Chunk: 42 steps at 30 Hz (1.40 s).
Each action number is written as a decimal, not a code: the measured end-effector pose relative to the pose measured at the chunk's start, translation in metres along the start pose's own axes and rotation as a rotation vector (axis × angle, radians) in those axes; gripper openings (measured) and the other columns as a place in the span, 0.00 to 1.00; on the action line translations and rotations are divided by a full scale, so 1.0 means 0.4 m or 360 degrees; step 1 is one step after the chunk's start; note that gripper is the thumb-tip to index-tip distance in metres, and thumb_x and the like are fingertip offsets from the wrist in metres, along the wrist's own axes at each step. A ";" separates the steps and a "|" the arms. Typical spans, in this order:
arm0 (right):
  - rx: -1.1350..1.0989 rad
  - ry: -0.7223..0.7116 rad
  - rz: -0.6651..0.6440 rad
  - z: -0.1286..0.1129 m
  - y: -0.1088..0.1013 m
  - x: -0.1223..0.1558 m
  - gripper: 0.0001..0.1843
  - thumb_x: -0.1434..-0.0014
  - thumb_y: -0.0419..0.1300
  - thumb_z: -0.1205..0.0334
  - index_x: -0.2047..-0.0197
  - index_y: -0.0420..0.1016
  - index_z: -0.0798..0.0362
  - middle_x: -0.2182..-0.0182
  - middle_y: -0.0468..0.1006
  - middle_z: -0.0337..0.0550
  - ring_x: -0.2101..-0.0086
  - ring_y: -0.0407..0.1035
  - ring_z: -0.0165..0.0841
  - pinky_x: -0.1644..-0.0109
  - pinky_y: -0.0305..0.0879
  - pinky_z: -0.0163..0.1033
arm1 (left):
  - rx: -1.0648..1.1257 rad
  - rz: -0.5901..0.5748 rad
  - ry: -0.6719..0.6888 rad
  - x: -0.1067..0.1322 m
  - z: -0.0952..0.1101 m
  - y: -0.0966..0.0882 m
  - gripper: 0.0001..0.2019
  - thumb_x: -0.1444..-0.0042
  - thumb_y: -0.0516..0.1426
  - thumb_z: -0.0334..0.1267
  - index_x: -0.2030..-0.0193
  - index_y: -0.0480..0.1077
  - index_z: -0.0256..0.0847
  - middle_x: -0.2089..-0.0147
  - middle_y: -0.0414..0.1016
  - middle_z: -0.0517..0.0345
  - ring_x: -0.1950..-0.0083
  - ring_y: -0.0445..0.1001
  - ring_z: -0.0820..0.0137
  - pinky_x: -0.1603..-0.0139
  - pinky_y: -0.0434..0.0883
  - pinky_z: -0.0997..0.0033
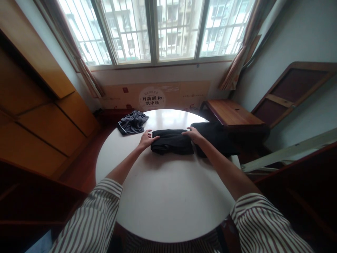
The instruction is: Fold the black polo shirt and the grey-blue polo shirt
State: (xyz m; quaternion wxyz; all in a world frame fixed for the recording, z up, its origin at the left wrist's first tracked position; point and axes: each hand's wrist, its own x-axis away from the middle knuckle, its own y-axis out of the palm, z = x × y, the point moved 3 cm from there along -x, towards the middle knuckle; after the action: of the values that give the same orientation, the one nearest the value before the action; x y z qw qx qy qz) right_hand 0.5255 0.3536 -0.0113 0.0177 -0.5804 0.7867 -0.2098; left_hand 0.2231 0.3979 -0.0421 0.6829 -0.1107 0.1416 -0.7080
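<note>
A folded black garment [172, 143] lies in a thick, narrow bundle on the white oval table [168, 196]. At its left end is my left hand [146, 139], with the thumb over the cloth and the fingers by its far edge. My right hand [193, 135] grips the far right corner, thumb on top of the fabric. Some fingertips are hard to make out against the dark cloth. Just right of the bundle, partly behind my right hand and forearm, a wider black cloth [214, 138] lies flat. A crumpled dark grey garment with white trim [133, 122] rests at the table's far left.
Beyond the table, a printed cardboard panel [181, 95] stands under the barred window [173, 31]. A low wooden table [234, 111] is at the back right, near a leaning framed panel [292, 91]. Wooden cabinets [39, 130] line the left side.
</note>
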 end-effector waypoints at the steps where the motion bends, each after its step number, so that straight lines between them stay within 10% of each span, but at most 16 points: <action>1: 0.0075 -0.0043 0.0031 0.001 -0.001 -0.002 0.39 0.55 0.74 0.62 0.41 0.66 0.59 0.47 0.74 0.60 0.49 0.72 0.46 0.48 0.72 0.44 | -0.0038 -0.0008 0.0047 -0.004 -0.003 0.001 0.45 0.67 0.75 0.47 0.41 0.66 0.36 0.46 0.73 0.39 0.49 0.76 0.58 0.49 0.74 0.63; 6: 0.0348 -0.0221 0.0023 -0.016 0.018 -0.008 0.41 0.64 0.77 0.52 0.47 0.72 0.58 0.42 0.68 0.62 0.38 0.58 0.55 0.36 0.59 0.49 | 0.0071 -0.0293 0.0013 -0.004 0.013 0.017 0.50 0.69 0.75 0.49 0.39 0.65 0.32 0.45 0.74 0.36 0.51 0.77 0.56 0.54 0.76 0.62; 11: 0.0382 -0.0233 -0.0258 -0.011 0.029 0.011 0.28 0.69 0.79 0.53 0.66 0.76 0.57 0.63 0.80 0.54 0.54 0.73 0.52 0.52 0.72 0.47 | 0.0199 -0.0654 0.0048 0.032 0.042 0.017 0.30 0.64 0.73 0.51 0.57 0.76 0.34 0.59 0.80 0.47 0.58 0.78 0.57 0.56 0.76 0.59; 17: 0.0120 -0.0613 -0.0386 -0.090 -0.028 0.078 0.28 0.65 0.77 0.51 0.62 0.75 0.54 0.67 0.79 0.42 0.63 0.74 0.39 0.59 0.72 0.41 | 0.0040 -0.0452 0.0587 0.042 0.146 -0.028 0.24 0.57 0.70 0.46 0.57 0.73 0.35 0.62 0.78 0.53 0.60 0.77 0.61 0.57 0.75 0.63; 20: 0.0111 -0.1103 -0.0119 -0.191 -0.078 0.143 0.31 0.61 0.76 0.56 0.52 0.76 0.53 0.59 0.80 0.43 0.56 0.73 0.43 0.51 0.70 0.45 | -0.0087 -0.0065 0.1006 0.062 0.244 -0.078 0.21 0.51 0.67 0.41 0.50 0.72 0.38 0.56 0.78 0.53 0.52 0.76 0.61 0.47 0.72 0.61; 23: 0.0282 -0.1427 -0.0129 -0.221 -0.099 0.219 0.24 0.51 0.70 0.66 0.49 0.78 0.51 0.49 0.78 0.46 0.45 0.69 0.46 0.39 0.62 0.48 | -0.0242 -0.0154 0.1297 0.130 0.277 -0.109 0.16 0.44 0.62 0.34 0.48 0.73 0.41 0.45 0.76 0.50 0.40 0.71 0.59 0.35 0.64 0.58; 31: 0.0948 -0.1544 -0.0899 0.103 -0.062 0.399 0.37 0.49 0.57 0.75 0.36 0.69 0.47 0.36 0.67 0.48 0.35 0.57 0.44 0.31 0.50 0.58 | -0.0685 -0.1297 0.1134 0.391 0.092 -0.141 0.29 0.49 0.65 0.38 0.38 0.69 0.47 0.34 0.67 0.49 0.31 0.61 0.53 0.29 0.54 0.52; 36: 0.0828 -0.1385 -0.0602 0.052 -0.026 0.383 0.14 0.36 0.55 0.58 0.52 0.80 0.48 0.50 0.78 0.51 0.47 0.71 0.45 0.35 0.58 0.53 | -0.0646 -0.0640 0.0911 0.348 0.118 -0.122 0.15 0.37 0.56 0.42 0.45 0.74 0.45 0.44 0.74 0.47 0.40 0.70 0.58 0.34 0.62 0.57; 39: 0.0717 -0.1162 -0.0191 -0.001 0.013 0.293 0.19 0.35 0.56 0.50 0.49 0.77 0.52 0.51 0.76 0.54 0.48 0.70 0.45 0.38 0.61 0.49 | -0.0630 -0.0133 0.0613 0.258 0.119 -0.089 0.16 0.42 0.61 0.46 0.51 0.76 0.39 0.51 0.76 0.43 0.46 0.73 0.54 0.38 0.66 0.55; 42: 0.0722 -0.0887 -0.0042 0.006 0.047 0.204 0.30 0.45 0.65 0.43 0.46 0.74 0.55 0.48 0.74 0.57 0.42 0.63 0.49 0.34 0.54 0.51 | -0.0621 -0.0095 0.0390 0.197 0.090 -0.058 0.17 0.52 0.68 0.48 0.61 0.78 0.38 0.61 0.78 0.46 0.54 0.76 0.54 0.45 0.70 0.58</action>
State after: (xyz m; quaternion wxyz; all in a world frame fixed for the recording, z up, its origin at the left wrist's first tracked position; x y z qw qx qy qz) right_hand 0.4824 0.2823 -0.0024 0.3573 -0.6066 0.6775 -0.2131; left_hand 0.2109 0.3182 -0.0031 0.6049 -0.1581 0.3544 -0.6953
